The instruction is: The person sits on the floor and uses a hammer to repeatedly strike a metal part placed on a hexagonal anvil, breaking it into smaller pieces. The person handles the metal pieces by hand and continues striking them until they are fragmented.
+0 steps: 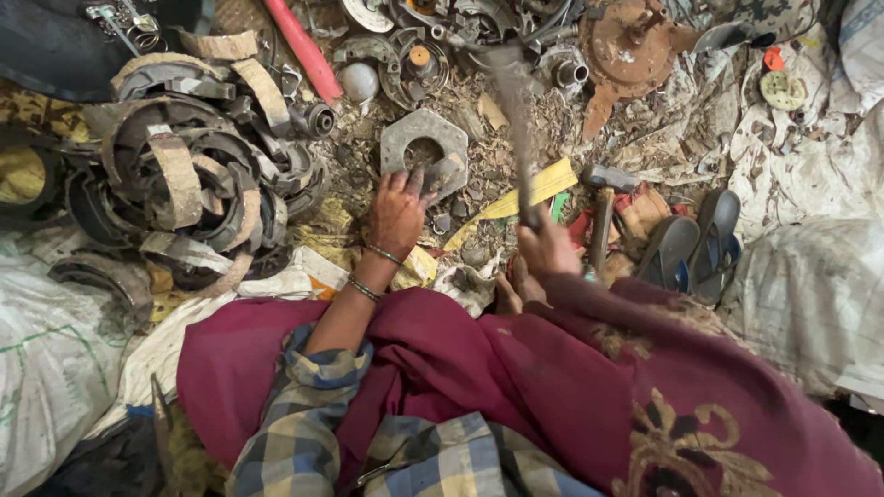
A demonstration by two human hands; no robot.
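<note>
In the head view, the left hand (398,210) lies with fingers spread on a small dark piece (445,175), touching a grey six-sided plate (416,133) on the littered floor (516,138). The right hand (547,247) is closed around a long tool (516,120); its upper part is blurred and hard to make out. A hammer (603,198) lies just beside, handle partly hidden. Curved shoes (184,175) are heaped at the left.

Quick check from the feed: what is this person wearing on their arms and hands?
Both hands are bare. The left hand has thin bangles at the wrist and a blue, cream and grey checked sleeve pushed up. The right hand emerges from a maroon shawl.
</note>
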